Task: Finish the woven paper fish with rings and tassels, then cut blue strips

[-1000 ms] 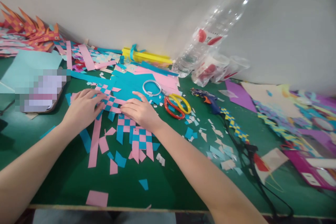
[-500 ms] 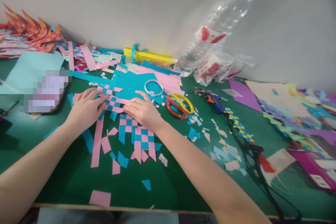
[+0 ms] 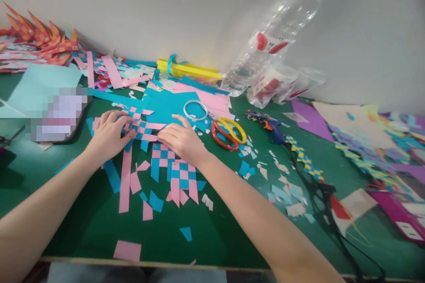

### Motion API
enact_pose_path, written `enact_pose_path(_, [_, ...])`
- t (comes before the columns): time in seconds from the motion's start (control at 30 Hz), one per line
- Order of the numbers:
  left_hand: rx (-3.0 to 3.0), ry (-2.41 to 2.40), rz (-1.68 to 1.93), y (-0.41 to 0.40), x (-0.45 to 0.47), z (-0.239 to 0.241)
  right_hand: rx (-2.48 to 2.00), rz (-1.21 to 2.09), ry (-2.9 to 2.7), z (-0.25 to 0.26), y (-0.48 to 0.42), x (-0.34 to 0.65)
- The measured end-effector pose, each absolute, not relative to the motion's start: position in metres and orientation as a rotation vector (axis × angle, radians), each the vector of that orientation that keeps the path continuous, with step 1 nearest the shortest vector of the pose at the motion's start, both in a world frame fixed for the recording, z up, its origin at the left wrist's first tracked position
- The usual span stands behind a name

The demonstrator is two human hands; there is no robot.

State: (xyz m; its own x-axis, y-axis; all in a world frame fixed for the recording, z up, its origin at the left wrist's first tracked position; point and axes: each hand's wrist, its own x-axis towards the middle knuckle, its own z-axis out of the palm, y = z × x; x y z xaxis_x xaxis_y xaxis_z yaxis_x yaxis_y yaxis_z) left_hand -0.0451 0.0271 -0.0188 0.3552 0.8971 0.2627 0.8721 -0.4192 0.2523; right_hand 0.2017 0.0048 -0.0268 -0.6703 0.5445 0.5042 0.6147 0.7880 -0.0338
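Observation:
My left hand (image 3: 108,136) lies curled on the left end of a pink and blue woven paper piece (image 3: 142,129) on the green table (image 3: 83,225). Its fingertips press on the weave. Fingers held together, my right hand (image 3: 182,139) pinches the right end of the same piece. Two more pink and blue woven pieces (image 3: 181,177) lie just below my right hand. Under my left wrist a long pink strip (image 3: 125,181) runs toward me. A blue paper sheet (image 3: 168,106) lies behind the weave.
Red and yellow scissors (image 3: 229,133) and a clear tape ring (image 3: 195,109) lie right of my hands. Further right are a glue gun (image 3: 268,123) with a black cord and a yellow-blue woven strip (image 3: 303,157). A plastic bottle (image 3: 275,40) leans on the wall. Paper scraps are scattered about.
Both hands stay on the woven piece; the fingers have shifted only slightly. The view has drifted a little.

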Motion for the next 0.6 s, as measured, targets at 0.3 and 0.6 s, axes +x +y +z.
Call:
enact_pose_path(0.3, [2.604, 1.728, 0.585, 0.029, -0.045, -0.019, -0.880, -0.188, -2.501, -0.024, 0.003, 0.202])
enact_pose_path(0.6, [2.778, 1.731, 0.592, 0.022, -0.044, -0.013, -0.919, -0.091, -2.475, -0.024, 0.003, 0.202])
